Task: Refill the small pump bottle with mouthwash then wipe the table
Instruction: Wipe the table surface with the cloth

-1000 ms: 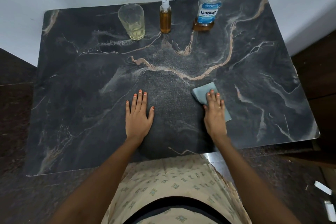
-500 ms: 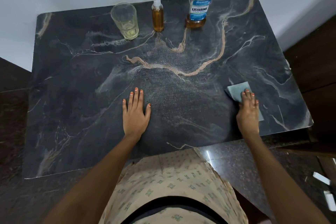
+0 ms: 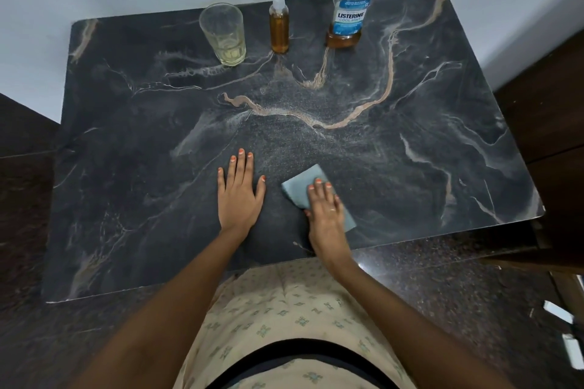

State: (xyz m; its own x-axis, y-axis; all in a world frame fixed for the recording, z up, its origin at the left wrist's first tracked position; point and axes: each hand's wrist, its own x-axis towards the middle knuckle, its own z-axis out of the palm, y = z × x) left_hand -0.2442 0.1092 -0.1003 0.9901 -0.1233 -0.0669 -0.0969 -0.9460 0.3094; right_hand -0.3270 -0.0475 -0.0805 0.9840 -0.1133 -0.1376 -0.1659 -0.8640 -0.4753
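A dark marble table (image 3: pixel 410 167) fills the view. At its back edge stands the small pump bottle (image 3: pixel 279 28), full of amber liquid, with its white pump on. To its right stands a large Listerine mouthwash bottle (image 3: pixel 350 9), capped, with a little amber liquid at the bottom. My right hand (image 3: pixel 325 215) presses flat on a folded grey-blue cloth (image 3: pixel 298 186) near the table's front edge. My left hand (image 3: pixel 240 196) lies flat on the table just left of the cloth, fingers together, holding nothing.
A clear drinking glass (image 3: pixel 225 35) with a little pale liquid stands left of the pump bottle. A white wall runs behind the table. Dark wooden furniture (image 3: pixel 553 123) stands to the right, and dark speckled floor lies around the table.
My right hand slid the cloth out to the table's right side, then back left to near the middle, beside my left hand. My left hand stayed put.
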